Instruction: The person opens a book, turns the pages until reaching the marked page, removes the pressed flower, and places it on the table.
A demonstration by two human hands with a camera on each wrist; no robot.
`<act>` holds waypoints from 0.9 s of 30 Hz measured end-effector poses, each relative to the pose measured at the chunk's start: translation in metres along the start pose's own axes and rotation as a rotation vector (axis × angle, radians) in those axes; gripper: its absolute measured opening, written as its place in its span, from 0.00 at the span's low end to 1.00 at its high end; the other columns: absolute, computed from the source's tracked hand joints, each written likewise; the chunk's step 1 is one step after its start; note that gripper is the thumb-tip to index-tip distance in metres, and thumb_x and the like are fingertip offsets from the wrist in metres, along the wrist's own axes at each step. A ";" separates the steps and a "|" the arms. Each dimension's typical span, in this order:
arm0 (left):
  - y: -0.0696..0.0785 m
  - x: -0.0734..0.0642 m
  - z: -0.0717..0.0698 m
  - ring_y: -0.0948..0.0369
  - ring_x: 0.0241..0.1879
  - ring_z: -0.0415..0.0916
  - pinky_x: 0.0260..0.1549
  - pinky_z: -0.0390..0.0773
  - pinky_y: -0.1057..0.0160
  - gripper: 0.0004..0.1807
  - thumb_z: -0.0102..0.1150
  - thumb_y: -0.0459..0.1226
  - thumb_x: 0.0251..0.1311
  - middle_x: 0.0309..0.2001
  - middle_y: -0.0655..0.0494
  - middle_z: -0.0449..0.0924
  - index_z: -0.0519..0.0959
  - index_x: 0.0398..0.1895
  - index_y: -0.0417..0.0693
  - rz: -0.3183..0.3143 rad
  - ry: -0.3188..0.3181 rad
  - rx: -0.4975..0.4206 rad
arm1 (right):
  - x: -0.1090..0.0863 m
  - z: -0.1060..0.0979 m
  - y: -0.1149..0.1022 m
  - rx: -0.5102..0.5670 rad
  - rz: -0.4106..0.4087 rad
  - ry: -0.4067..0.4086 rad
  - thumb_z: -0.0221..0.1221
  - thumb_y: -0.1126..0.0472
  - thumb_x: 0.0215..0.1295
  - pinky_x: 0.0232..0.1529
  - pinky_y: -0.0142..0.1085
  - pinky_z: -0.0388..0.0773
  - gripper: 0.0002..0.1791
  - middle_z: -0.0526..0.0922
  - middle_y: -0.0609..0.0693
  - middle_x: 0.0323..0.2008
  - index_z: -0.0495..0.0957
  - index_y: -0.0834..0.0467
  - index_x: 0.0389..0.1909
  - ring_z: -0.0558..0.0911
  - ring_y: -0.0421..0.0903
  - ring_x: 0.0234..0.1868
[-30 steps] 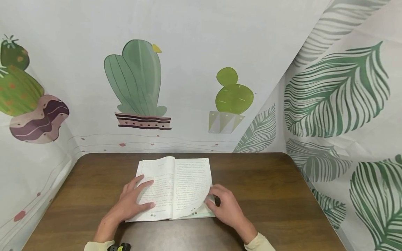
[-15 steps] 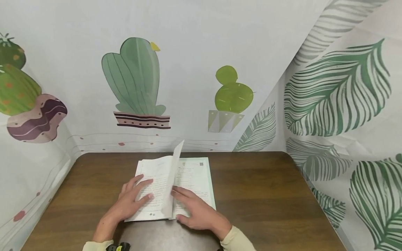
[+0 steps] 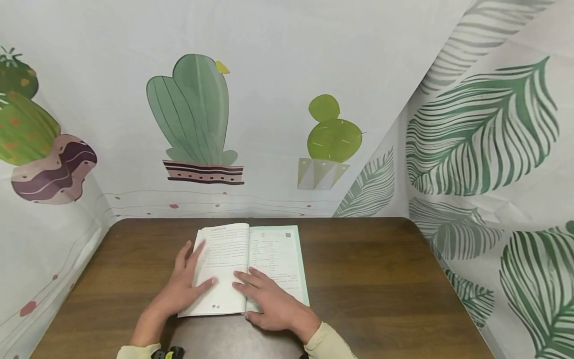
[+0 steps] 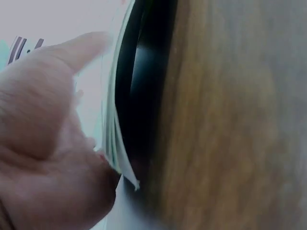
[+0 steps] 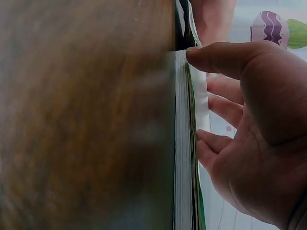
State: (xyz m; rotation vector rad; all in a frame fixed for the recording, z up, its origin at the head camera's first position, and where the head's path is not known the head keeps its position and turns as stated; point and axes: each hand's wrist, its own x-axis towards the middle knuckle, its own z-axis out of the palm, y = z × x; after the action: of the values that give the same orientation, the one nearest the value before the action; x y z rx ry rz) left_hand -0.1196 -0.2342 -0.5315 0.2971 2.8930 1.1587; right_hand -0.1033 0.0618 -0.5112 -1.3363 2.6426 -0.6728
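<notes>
An open book (image 3: 224, 254) lies on the brown wooden table, its right page (image 3: 275, 249) edged in pale green with a small square code at the top corner. My left hand (image 3: 177, 289) rests with spread fingers on the left page's outer side, thumb pointing inward. Across the lower spine lies my right hand (image 3: 273, 301), its fingers reaching onto the left page. In the right wrist view the right thumb (image 5: 216, 57) touches the bottom edge of the thick page block (image 5: 182, 134). The left wrist view shows the left hand (image 4: 43, 129) beside the book's curved lower page edges (image 4: 115, 129).
The wooden table (image 3: 372, 279) extends to both sides of the book. Behind it stands a white wall covering (image 3: 269, 75) printed with cacti, and leaf prints cover the right side. A dark band with a yellow part (image 3: 169, 353) sits at the left wrist.
The right hand has swung a page from the right side over to the left, where it now lies flat. The left hand has shifted slightly outward, its fingers lifting off the page's middle.
</notes>
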 end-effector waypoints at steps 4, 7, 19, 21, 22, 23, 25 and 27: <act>-0.001 -0.003 0.005 0.26 0.75 0.53 0.58 0.62 0.16 0.43 0.71 0.51 0.65 0.83 0.33 0.45 0.67 0.80 0.51 0.058 -0.020 0.143 | 0.000 -0.001 0.000 -0.024 -0.001 0.005 0.71 0.57 0.68 0.80 0.47 0.60 0.41 0.60 0.48 0.83 0.67 0.55 0.79 0.61 0.59 0.82; -0.001 -0.005 0.007 0.27 0.73 0.53 0.56 0.59 0.14 0.40 0.71 0.52 0.65 0.81 0.35 0.51 0.71 0.78 0.51 0.078 -0.021 0.150 | 0.000 -0.001 0.000 -0.029 0.014 0.029 0.74 0.56 0.65 0.79 0.44 0.61 0.44 0.61 0.49 0.83 0.67 0.57 0.79 0.62 0.56 0.81; -0.016 -0.001 0.014 0.29 0.73 0.52 0.55 0.57 0.16 0.41 0.71 0.56 0.63 0.81 0.36 0.52 0.71 0.78 0.56 0.093 -0.007 0.149 | 0.001 -0.004 0.002 0.002 0.102 0.139 0.81 0.54 0.55 0.65 0.31 0.75 0.19 0.78 0.49 0.65 0.85 0.54 0.43 0.81 0.41 0.62; -0.014 -0.001 0.013 0.30 0.74 0.51 0.57 0.57 0.17 0.41 0.71 0.56 0.64 0.82 0.37 0.51 0.70 0.78 0.56 0.075 -0.021 0.149 | 0.000 -0.004 0.002 -0.013 0.086 0.142 0.82 0.53 0.53 0.64 0.29 0.75 0.18 0.79 0.48 0.63 0.86 0.54 0.40 0.81 0.41 0.60; -0.013 -0.001 0.013 0.30 0.74 0.51 0.58 0.57 0.17 0.41 0.71 0.55 0.64 0.82 0.37 0.51 0.70 0.79 0.56 0.069 -0.026 0.148 | -0.001 -0.004 0.003 -0.020 0.078 0.141 0.82 0.53 0.52 0.64 0.29 0.75 0.18 0.79 0.48 0.62 0.86 0.54 0.40 0.81 0.40 0.60; -0.011 -0.001 0.012 0.30 0.74 0.50 0.58 0.56 0.17 0.41 0.71 0.55 0.64 0.82 0.37 0.51 0.70 0.79 0.55 0.063 -0.031 0.144 | -0.001 -0.004 0.003 -0.030 0.072 0.138 0.82 0.52 0.52 0.64 0.29 0.75 0.18 0.80 0.48 0.62 0.87 0.53 0.39 0.81 0.40 0.60; -0.007 -0.001 0.010 0.30 0.74 0.50 0.58 0.56 0.16 0.42 0.72 0.54 0.63 0.82 0.36 0.51 0.71 0.78 0.54 0.054 -0.034 0.130 | -0.001 -0.005 0.003 -0.050 0.058 0.132 0.82 0.52 0.52 0.64 0.28 0.74 0.16 0.80 0.48 0.62 0.88 0.53 0.38 0.81 0.40 0.61; -0.003 -0.002 0.008 0.29 0.74 0.51 0.58 0.55 0.16 0.42 0.72 0.53 0.63 0.82 0.36 0.51 0.71 0.78 0.53 0.053 -0.032 0.121 | -0.001 -0.006 0.002 -0.072 0.052 0.116 0.81 0.53 0.54 0.66 0.29 0.73 0.13 0.82 0.48 0.62 0.90 0.51 0.36 0.80 0.41 0.64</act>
State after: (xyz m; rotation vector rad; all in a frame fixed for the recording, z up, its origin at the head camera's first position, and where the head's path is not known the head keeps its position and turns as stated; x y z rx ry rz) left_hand -0.1175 -0.2313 -0.5400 0.3932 2.9504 0.9772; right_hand -0.1060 0.0661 -0.5072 -1.2784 2.8078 -0.6738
